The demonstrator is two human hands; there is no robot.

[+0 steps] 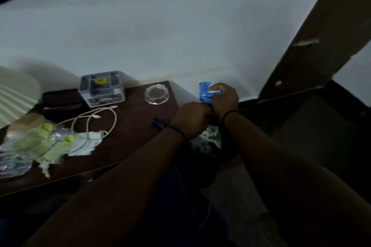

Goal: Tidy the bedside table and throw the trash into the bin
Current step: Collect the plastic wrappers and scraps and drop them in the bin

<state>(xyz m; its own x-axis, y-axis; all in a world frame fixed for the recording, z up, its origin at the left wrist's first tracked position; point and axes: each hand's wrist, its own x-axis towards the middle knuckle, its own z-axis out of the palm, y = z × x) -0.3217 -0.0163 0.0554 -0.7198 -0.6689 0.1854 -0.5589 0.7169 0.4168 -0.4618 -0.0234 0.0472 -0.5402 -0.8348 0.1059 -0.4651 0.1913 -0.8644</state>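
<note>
A blue wrapper (204, 92) is held up just past the right end of the dark wooden bedside table (130, 126). My right hand (224, 100) grips it from the right and my left hand (192, 120) closes on its lower end. Directly below my hands sits a dark bin (208, 146) with white and green trash inside. On the table's left lie yellow-green packets (40, 142), clear plastic bags (12, 162) and torn white paper (88, 142). A white cable (94, 118) loops across the middle.
A grey plastic organiser box (101, 88) and a clear glass ashtray (157, 94) stand at the table's back. A pleated lampshade (14, 94) and a dark case (62, 102) are at the left. White bedding (160, 36) lies behind; a brown cabinet door (313, 46) stands right.
</note>
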